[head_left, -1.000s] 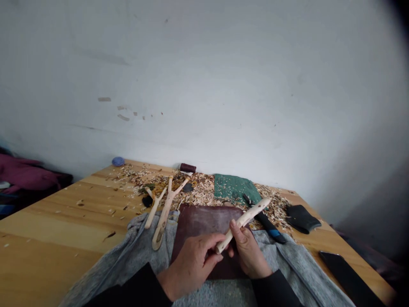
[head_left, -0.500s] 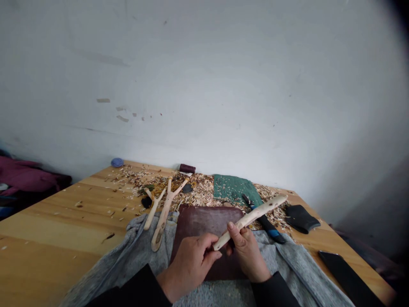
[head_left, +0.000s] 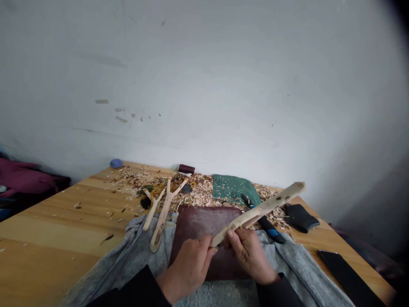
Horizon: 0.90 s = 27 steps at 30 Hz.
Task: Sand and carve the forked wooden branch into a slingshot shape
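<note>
Three carved sticks [head_left: 265,207], one spool [head_left: 186,169], probably one phone [head_left: 348,276].

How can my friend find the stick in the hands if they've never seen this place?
Start at the wooden table by the wall, then find the dark red mat. Slanting over it, up to the right, a pale stick is held by the left hand and right hand. Unlike the forked sticks lying at left, it's off the table, with dark knots near its far end.

Wooden table [head_left: 47,238], scattered shavings [head_left: 203,187], grey cloth [head_left: 140,243]
</note>
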Each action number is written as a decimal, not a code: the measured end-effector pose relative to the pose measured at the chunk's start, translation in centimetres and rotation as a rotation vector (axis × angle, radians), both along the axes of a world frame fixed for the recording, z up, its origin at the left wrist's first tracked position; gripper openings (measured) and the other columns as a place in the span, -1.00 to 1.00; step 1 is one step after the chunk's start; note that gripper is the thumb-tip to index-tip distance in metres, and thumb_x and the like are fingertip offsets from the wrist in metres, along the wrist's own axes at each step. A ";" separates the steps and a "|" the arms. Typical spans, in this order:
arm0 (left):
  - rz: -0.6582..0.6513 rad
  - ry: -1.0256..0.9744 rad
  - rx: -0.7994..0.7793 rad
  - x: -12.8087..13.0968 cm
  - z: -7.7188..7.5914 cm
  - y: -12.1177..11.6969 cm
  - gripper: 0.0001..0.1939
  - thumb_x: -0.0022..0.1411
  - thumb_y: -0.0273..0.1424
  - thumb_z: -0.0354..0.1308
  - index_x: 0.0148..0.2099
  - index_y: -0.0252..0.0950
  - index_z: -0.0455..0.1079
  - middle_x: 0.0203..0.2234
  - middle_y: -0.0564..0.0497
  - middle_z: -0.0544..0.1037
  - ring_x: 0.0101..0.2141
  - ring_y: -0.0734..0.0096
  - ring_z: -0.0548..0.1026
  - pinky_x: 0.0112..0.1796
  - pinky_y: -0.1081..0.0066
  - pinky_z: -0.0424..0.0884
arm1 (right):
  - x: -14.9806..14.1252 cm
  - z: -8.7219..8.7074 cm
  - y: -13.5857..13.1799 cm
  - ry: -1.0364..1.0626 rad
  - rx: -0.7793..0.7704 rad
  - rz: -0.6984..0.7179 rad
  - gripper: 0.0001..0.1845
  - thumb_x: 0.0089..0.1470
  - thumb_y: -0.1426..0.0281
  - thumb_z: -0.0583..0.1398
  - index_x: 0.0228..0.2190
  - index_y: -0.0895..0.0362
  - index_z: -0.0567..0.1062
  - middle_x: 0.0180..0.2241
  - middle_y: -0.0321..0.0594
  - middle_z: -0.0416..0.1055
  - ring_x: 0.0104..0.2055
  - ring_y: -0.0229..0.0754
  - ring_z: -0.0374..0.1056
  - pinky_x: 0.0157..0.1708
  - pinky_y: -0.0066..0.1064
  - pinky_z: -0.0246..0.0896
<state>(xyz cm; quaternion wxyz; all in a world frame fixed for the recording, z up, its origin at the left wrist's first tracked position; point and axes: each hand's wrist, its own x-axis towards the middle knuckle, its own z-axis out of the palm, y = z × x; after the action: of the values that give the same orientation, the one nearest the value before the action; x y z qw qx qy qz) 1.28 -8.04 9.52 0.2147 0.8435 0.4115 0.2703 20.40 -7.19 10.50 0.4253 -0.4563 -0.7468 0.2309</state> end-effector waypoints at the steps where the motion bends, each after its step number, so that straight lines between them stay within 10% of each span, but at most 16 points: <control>1: -0.002 -0.027 -0.025 0.0 0.1 0.0 -0.84 0.37 -0.40 -0.14 -0.28 -0.21 0.21 -0.52 0.04 0.47 -0.50 0.34 0.44 -0.45 0.40 0.18 | 0.1 -0.1 0.1 -0.005 0.049 -0.061 -0.54 0.23 0.19 0.05 -0.63 0.09 0.41 -0.64 -0.25 0.34 -0.57 -0.23 0.25 -0.50 -0.41 0.03; 10: 0.009 -0.472 -0.531 0.4 -0.8 1.0 -0.60 0.34 -0.02 -0.16 -0.38 -0.21 0.12 -0.66 0.18 0.36 -0.76 0.59 0.28 -0.71 0.56 0.07 | 0.2 -0.5 0.1 0.057 0.204 -0.299 -0.48 0.21 0.11 0.04 -0.70 0.07 0.26 -0.69 -0.34 0.15 -0.63 -0.29 0.06 -0.56 -0.39 -0.10; 15: -0.019 -0.702 -0.734 0.5 -1.3 1.5 -0.54 0.22 0.09 -0.05 -0.36 -0.23 0.15 -0.69 0.19 0.37 -0.79 0.61 0.26 -0.73 0.59 0.08 | 0.5 -0.4 1.2 0.246 0.027 -0.492 -0.52 0.08 -0.05 0.12 -0.59 0.06 0.30 -0.65 -0.37 0.17 -0.59 -0.27 0.09 -0.58 -0.42 -0.03; 27: -0.057 -0.942 -0.893 0.2 -1.0 1.7 -0.55 0.15 0.06 0.11 -0.35 -0.25 0.21 -0.72 0.19 0.36 -0.78 0.63 0.21 -0.73 0.57 0.01 | -0.8 -1.8 1.8 0.680 -0.492 -0.166 -0.49 -0.09 -0.09 0.25 -0.50 0.10 0.33 -0.72 -0.50 0.12 -0.72 -0.40 0.01 -0.75 -0.55 -0.13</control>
<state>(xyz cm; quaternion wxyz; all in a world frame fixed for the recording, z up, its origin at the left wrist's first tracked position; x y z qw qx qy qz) 1.44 -6.30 8.52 0.7092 0.4749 0.3235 0.4085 19.63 -5.44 8.71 0.5426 -0.5007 -0.4475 0.5045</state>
